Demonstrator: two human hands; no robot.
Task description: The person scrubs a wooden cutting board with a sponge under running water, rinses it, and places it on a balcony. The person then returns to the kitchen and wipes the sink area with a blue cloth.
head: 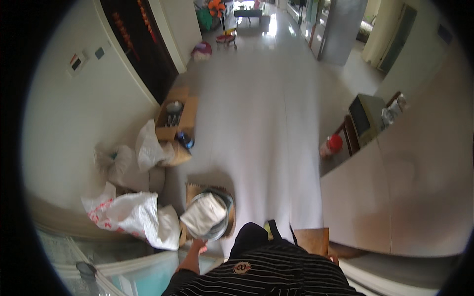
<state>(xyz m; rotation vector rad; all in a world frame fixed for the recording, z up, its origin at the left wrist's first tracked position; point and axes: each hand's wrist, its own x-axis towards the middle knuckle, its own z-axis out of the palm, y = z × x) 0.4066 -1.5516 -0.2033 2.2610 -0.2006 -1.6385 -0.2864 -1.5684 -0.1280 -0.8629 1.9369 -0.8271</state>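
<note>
My left hand [200,245] is low in the view, beside the near rim of a round metal basin [214,235]. A folded off-white cloth [204,214] lies across that basin. Whether my fingers grip the rim or only hang near it cannot be made out. The basin rests on a brown cardboard piece [194,190] on the floor. Mostly hidden by my striped shirt, my right hand [334,259] shows only a few fingers. They are at the lower right corner of a flat brown board-like thing [313,238], and their hold on it is unclear.
White sacks [148,214] and a tied bag [114,162] line the left wall. Beyond them is an open cardboard box [177,111] with a dark bottle [185,140] beside it. A pale cabinet [355,199] and a red-lidded container [332,144] stand right. A glass door [144,273] is lower left.
</note>
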